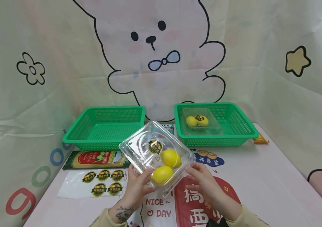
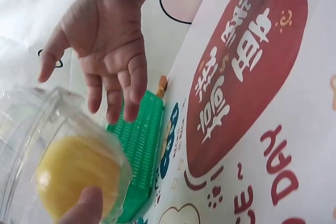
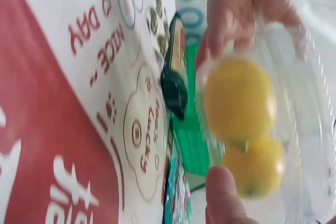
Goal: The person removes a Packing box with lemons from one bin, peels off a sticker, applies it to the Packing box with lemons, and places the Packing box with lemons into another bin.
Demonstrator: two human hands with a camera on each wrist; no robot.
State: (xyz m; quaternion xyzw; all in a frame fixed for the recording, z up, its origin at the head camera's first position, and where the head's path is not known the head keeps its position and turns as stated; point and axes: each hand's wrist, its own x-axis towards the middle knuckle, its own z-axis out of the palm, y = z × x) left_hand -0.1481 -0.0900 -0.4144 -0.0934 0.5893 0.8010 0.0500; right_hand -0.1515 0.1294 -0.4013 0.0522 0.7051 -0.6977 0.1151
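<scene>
A clear plastic clamshell box (image 1: 142,154) is held up, tilted, above the middle of the table. Inside it lie two lemons (image 1: 171,158), and a round black-and-gold sticker (image 1: 155,147) is on its lid. My left hand (image 1: 138,184) grips the box's near left side, its thumb showing against the wall in the left wrist view. Beside the right corner is my right hand (image 1: 203,181), its fingers extended. From the left wrist, that right hand (image 2: 110,45) looks spread, palm facing the box; whether its thumb touches the plastic I cannot tell.
Two green baskets (image 1: 104,146) stand at the back; the right one holds another clear box (image 1: 213,121) of lemons with a sticker. At left are a pasta packet (image 1: 98,160) and a sticker sheet (image 1: 73,186). An orange packet (image 1: 260,139) lies by the right basket.
</scene>
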